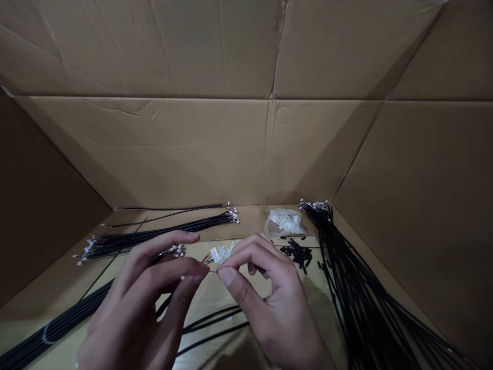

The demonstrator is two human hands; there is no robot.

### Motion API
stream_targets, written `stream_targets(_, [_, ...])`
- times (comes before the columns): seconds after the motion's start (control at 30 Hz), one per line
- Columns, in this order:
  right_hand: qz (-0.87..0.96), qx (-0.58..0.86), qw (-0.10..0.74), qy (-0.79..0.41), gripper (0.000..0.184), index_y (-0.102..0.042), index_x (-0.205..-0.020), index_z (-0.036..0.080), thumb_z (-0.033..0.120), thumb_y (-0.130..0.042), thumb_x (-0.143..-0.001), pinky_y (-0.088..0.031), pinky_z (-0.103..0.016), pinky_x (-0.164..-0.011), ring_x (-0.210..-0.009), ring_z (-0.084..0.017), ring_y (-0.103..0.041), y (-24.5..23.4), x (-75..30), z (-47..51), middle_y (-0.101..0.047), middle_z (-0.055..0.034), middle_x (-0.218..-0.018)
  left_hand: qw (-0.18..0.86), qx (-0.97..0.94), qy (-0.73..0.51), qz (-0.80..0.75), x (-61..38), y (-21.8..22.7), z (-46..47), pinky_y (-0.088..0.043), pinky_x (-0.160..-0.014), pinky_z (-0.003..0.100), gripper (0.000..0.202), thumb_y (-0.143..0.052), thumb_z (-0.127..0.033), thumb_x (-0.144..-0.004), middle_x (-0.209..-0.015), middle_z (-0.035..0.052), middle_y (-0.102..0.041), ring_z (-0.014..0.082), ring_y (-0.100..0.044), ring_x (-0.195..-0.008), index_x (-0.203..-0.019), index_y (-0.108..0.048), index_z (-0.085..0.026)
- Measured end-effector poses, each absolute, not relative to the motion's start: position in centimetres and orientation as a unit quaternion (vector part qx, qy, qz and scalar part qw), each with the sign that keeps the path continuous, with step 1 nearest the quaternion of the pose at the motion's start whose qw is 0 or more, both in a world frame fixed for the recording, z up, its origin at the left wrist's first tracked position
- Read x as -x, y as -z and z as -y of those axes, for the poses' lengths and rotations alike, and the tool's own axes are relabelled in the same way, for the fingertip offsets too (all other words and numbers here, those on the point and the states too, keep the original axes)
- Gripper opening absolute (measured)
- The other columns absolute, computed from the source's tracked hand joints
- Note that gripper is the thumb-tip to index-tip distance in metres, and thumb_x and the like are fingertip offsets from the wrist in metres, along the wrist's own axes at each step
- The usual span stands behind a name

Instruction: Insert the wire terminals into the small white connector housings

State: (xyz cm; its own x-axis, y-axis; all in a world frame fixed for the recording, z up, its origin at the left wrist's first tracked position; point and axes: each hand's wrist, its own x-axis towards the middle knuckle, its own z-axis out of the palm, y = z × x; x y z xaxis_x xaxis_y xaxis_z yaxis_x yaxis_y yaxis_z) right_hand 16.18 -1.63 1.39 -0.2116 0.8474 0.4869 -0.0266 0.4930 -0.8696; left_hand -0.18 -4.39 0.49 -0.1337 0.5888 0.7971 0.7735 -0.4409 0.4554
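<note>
My left hand [142, 303] and my right hand [269, 293] meet in the middle, each with thumb and index finger pinched. A short thin wire [213, 271] spans the small gap between the two pinches; its ends are hidden by the fingertips. Just behind the fingers is a white connector [214, 254] with orange and brown wires [207, 258]. Small white pieces [225, 252] lie beside it, partly covered by my right hand. Black cables [215, 321] run beneath both hands.
Bundled black cables [165, 231] with white connector ends lie at the back left, and a tied bundle [57, 326] at the front left. A clear bag of white parts [285, 222], small black tubes [298, 253] and a large cable bunch [358, 288] are at the right. Cardboard walls [185, 149] surround everything.
</note>
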Motion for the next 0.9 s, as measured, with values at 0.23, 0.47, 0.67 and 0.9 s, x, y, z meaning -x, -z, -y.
stream_targets(0.23, [0.651,0.316,0.539,-0.431,0.016,-0.065,-0.078,0.021,0.023,-0.066,-0.094,-0.041,-0.031,-0.071,-0.077,-0.016,-0.057,-1.6,-16.7,1.8,-0.064,0.0019,-0.079,0.154,0.722,0.459,0.494,0.5,-0.9,4.9,-0.059,-0.074,0.024,0.019,-0.055,-0.024,-0.099,-0.135,-0.0025,-0.06,0.0139,-0.073,-0.095,-0.097,-0.071,-0.034])
stream_targets(0.47, [0.595,0.351,0.486,-0.536,0.025,-0.065,-0.084,0.023,0.044,-0.063,-0.097,-0.039,-0.036,-0.081,-0.086,-0.021,-0.052,-1.7,-17.1,1.6,-0.061,-0.0009,-0.085,0.139,0.723,0.47,0.487,0.2,-1.0,5.1,-0.057,-0.076,0.027,0.015,-0.059,-0.022,-0.097,-0.126,-0.0018,-0.063,0.0187,-0.067,-0.113,-0.089,-0.066,-0.032])
stream_targets(0.67, [0.607,0.333,0.474,-0.544,0.017,-0.065,-0.085,0.023,0.037,-0.068,-0.094,-0.036,-0.034,-0.078,-0.083,-0.019,-0.049,-1.2,-17.2,0.7,-0.06,0.0008,-0.084,0.098,0.74,0.459,0.482,0.4,-0.9,5.1,-0.058,-0.074,0.024,0.014,-0.061,-0.027,-0.097,-0.126,-0.0002,-0.065,0.0187,-0.07,-0.11,-0.087,-0.069,-0.032])
stream_targets(0.9, [0.558,0.288,0.427,-0.651,0.028,-0.065,-0.082,0.02,0.045,-0.073,-0.09,-0.04,-0.029,-0.071,-0.073,-0.016,-0.05,-1.1,-17.4,0.2,-0.057,0.0023,-0.076,0.079,0.708,0.482,0.51,-0.4,-0.6,5.3,-0.064,-0.071,0.029,0.018,-0.068,-0.044,-0.091,-0.099,0.003,-0.076,0.0268,-0.074,-0.105,-0.08,-0.07,-0.03])
